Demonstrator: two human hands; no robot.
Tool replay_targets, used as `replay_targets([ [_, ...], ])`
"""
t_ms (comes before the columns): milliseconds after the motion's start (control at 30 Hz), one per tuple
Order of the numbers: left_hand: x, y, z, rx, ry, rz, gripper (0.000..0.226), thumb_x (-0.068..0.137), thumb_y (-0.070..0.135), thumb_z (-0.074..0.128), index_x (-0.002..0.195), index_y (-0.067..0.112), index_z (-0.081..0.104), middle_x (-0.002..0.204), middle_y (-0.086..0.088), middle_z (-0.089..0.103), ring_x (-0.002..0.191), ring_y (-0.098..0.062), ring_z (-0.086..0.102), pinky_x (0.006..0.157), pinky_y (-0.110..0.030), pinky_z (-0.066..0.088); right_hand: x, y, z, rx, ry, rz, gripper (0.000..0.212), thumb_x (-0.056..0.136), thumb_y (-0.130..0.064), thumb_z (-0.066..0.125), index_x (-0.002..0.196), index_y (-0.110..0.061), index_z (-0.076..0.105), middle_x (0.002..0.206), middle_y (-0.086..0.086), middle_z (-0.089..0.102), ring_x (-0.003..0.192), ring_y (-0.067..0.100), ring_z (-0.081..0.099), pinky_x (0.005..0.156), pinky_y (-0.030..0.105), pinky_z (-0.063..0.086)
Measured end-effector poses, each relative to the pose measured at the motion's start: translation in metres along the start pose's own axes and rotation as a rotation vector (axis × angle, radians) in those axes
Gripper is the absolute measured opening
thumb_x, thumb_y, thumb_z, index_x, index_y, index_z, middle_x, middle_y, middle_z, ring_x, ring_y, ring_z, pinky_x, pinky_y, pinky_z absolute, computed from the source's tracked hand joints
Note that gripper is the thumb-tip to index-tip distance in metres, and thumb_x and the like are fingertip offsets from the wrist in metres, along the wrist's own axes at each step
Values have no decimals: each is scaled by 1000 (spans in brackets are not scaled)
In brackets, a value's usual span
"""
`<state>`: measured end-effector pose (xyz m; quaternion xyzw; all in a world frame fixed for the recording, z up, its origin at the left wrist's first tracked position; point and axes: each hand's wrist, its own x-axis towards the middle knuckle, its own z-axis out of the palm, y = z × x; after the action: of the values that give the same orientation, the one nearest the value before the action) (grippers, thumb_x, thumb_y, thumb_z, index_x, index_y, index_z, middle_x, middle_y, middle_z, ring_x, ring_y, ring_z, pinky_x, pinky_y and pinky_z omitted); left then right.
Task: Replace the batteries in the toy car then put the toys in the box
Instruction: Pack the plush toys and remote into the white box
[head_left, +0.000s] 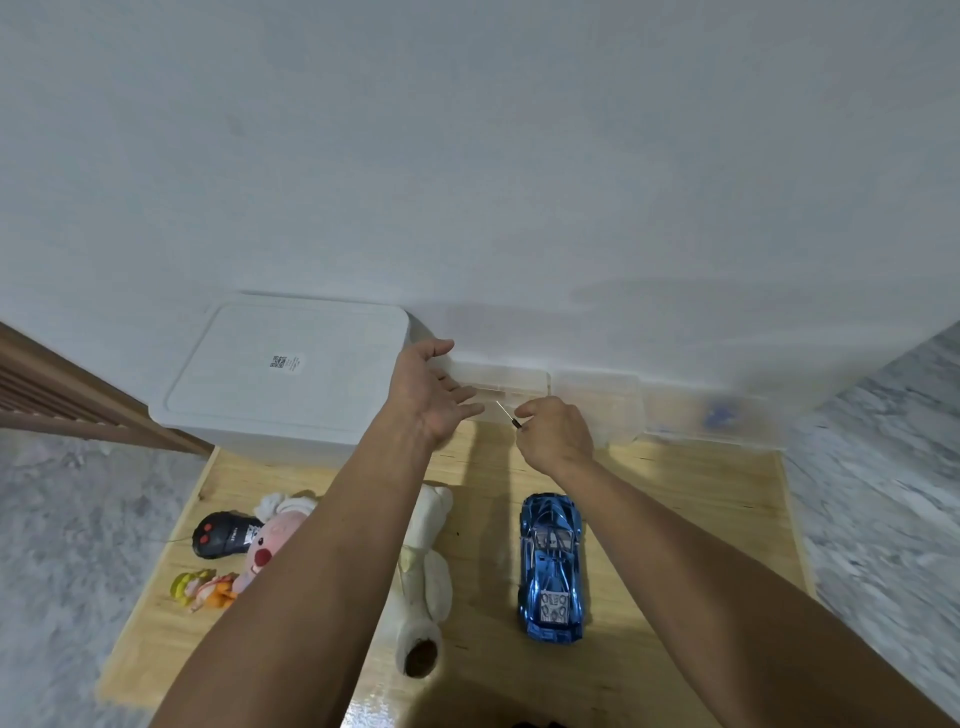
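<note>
A shiny blue toy car (551, 566) stands on its wheels on the wooden board (675, 499), right of centre. My right hand (556, 428) pinches a small screwdriver (509, 414), its thin shaft pointing up and left, just in front of a small clear plastic case (511, 382) by the wall. My left hand (434, 395) is spread with straight fingers, touching the left end of that case. A large white lidded box (283, 374) sits at the back left. A black remote control (223, 534), a pink plush (270, 545), a small yellow-orange figure (202, 590) and a white plush (426, 571) lie on the board.
Another clear case (602, 402) and a clear container with something blue inside (711, 415) stand along the white wall at the back right. Grey marbled floor (883, 493) surrounds the board. A wooden slatted frame (62, 395) is at the left.
</note>
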<state>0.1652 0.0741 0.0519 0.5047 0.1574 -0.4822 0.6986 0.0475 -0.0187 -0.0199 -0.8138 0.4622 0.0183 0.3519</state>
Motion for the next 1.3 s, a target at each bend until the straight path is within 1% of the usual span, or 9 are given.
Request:
replay_targets([
  [300, 0, 3, -2, 57, 4, 10, 78, 86, 21, 55, 149, -5, 18, 147, -27, 30, 133, -42, 40, 108, -57, 35, -5, -10, 1, -195, 195, -245, 35, 92, -2, 51, 116, -18, 70, 109, 8, 64, 99, 28, 61, 77, 35, 52],
  [433, 0, 6, -2, 64, 2, 22, 74, 85, 22, 57, 146, -4, 25, 126, -22, 41, 125, -40, 48, 103, -56, 41, -5, -13, 2, -307, 270, -391, 31, 92, -4, 53, 114, -16, 70, 103, 6, 66, 100, 26, 57, 68, 32, 43],
  [633, -1, 10, 1, 81, 20, 31, 63, 86, 24, 57, 139, -3, 34, 136, -23, 42, 116, -37, 56, 96, -52, 48, -5, -19, 3, -496, 311, -578, 29, 46, 4, 84, 69, -11, 74, 57, 4, 61, 52, 22, 60, 37, 22, 37],
  [700, 1, 9, -1, 100, 37, 40, 60, 86, 23, 57, 136, -3, 38, 131, -22, 47, 114, -37, 58, 94, -52, 49, -4, -19, 4, -481, 264, -580, 28, 56, 9, 77, 80, -6, 74, 66, 9, 65, 60, 28, 64, 41, 29, 44],
  [833, 4, 7, -6, 199, 82, 60, 44, 86, 19, 56, 127, 3, 52, 100, -14, 52, 102, -33, 59, 87, -47, 51, -3, -14, 4, -443, 159, -527, 40, 86, 7, 47, 121, -5, 62, 108, 15, 66, 102, 32, 59, 76, 39, 50],
  [933, 1, 0, -9, 347, 124, 110, 4, 87, 13, 53, 90, 12, 56, 92, -11, 51, 86, -27, 53, 73, -40, 48, -4, -7, 4, -351, 142, -487, 47, 85, 8, 45, 126, -9, 61, 112, 12, 68, 104, 30, 58, 80, 38, 49],
  [1067, 5, -15, -15, 643, 142, 263, 10, 68, 9, 52, 74, 13, 45, 71, -7, 41, 63, -21, 42, 55, -33, 33, -6, 3, 8, -175, 293, -499, 23, 85, -1, 53, 101, -7, 67, 94, 10, 68, 87, 31, 63, 66, 39, 53],
  [1167, 7, -24, -19, 1020, 226, 343, 17, 72, 6, 52, 88, 8, 59, 78, -10, 57, 76, -30, 57, 62, -31, 40, -6, 7, 4, -218, 304, -468, 23, 87, -7, 57, 110, -9, 63, 103, 9, 62, 85, 29, 60, 63, 37, 51],
  [1300, 15, -37, -26, 1546, 309, 372, 40, 88, 6, 49, 128, 2, 54, 135, -17, 46, 125, -33, 46, 100, -31, 39, -2, 11, 2, -412, 154, -430, 30, 93, -5, 49, 116, -10, 66, 113, 8, 61, 100, 30, 58, 70, 34, 47],
])
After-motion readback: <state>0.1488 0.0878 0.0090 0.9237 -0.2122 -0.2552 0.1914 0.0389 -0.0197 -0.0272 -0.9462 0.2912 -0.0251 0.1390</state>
